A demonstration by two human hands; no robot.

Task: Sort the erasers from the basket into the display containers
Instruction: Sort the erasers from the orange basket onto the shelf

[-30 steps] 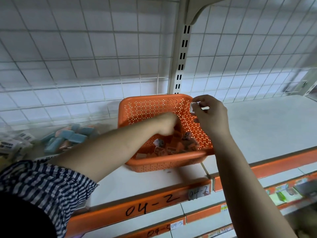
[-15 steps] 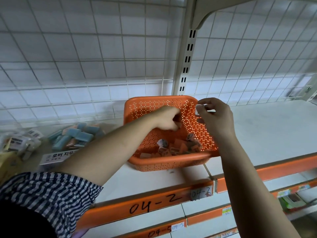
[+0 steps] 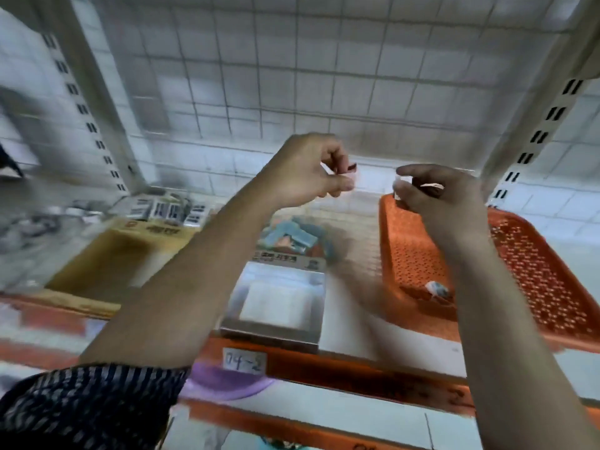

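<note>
Frame heavily blurred; fine detail limited. One small eraser (image 3: 351,168) with a dark red edge is pinched between thumb and forefinger of the left hand (image 3: 308,172), raised above the shelf (image 3: 357,332). The remaining fingers are curled in. A second, white eraser (image 3: 402,183) is pinched at the fingertips of the right hand (image 3: 435,199), which is held over the near left corner of the orange basket (image 3: 388,228). The two hands are near each other but apart.

A few loose erasers (image 3: 436,289) lie on the basket floor; their number cannot be told. To the basket's left stands a clear display container (image 3: 276,306) at the shelf front, with a pile of blue erasers (image 3: 293,237) just behind it. Further left sits a cardboard box (image 3: 123,254). The shelf's orange edge carries a label (image 3: 244,360) reading "04-2". A wire grid (image 3: 292,76) backs the shelf. A striped sleeve (image 3: 81,404) covers the left upper arm.
</note>
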